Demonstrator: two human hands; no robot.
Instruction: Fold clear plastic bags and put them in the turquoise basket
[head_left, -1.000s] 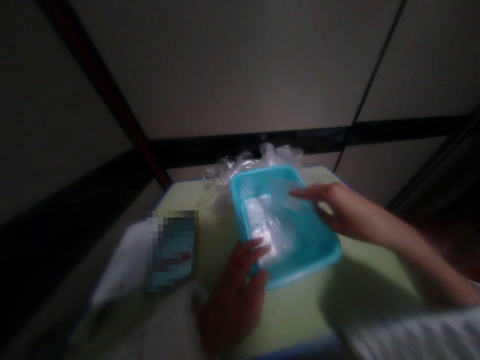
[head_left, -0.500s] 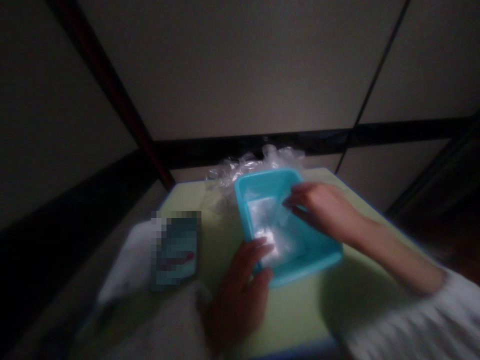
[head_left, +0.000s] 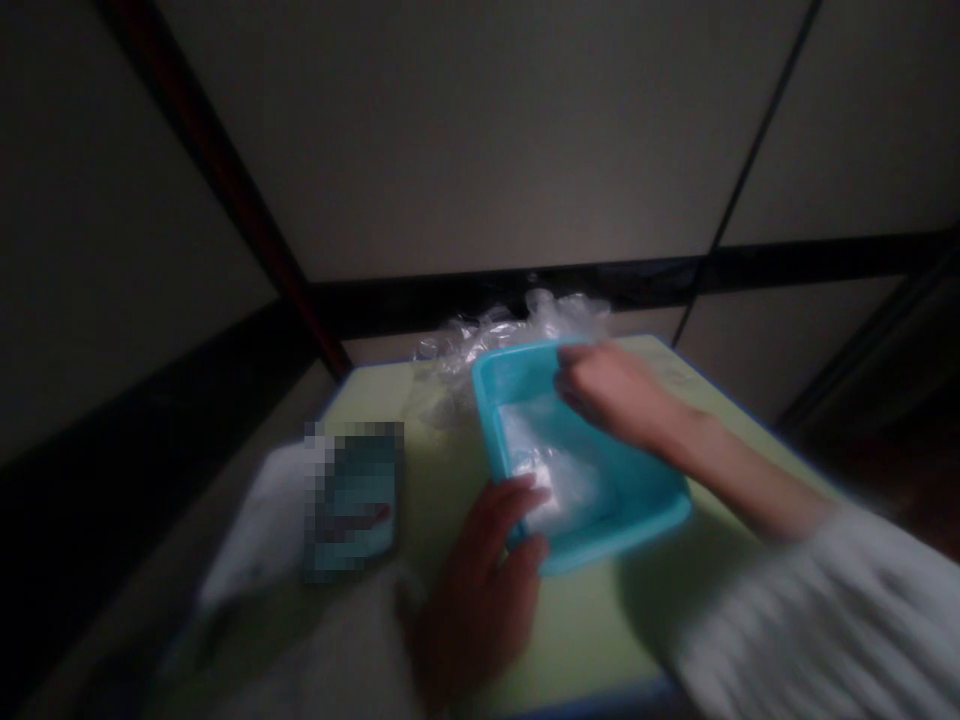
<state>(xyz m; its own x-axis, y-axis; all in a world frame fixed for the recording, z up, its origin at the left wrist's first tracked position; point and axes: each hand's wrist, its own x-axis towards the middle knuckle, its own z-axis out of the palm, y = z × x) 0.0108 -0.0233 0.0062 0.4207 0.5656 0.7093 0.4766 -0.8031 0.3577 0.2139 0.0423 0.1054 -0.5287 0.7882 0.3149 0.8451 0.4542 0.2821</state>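
Note:
A turquoise plastic basin point(head_left: 491, 420) stands on a pale green tabletop. My left hand point(head_left: 487, 590) grips its near left corner, with fingers over the rim into the basin and the thumb at the near side. Above the far right part of the basin is my right hand point(head_left: 611, 390), its fingers curled closed and slightly blurred; what they hold, if anything, is hidden. A clear, shiny plastic sheet or bag point(head_left: 559, 480) lies on the basin floor, partly behind my left fingertips.
Crumpled clear plastic point(head_left: 487, 340) lies behind the basin at the far edge of the table point(head_left: 585, 640). To the left, a pixelated dark greenish object point(head_left: 352, 505) rests beside white material point(head_left: 259, 520). A pale panelled wall point(head_left: 487, 140) rises behind the table.
My right hand has moved up and slightly left over the basin, and its fingers have curled in more. My left hand keeps its grip on the corner.

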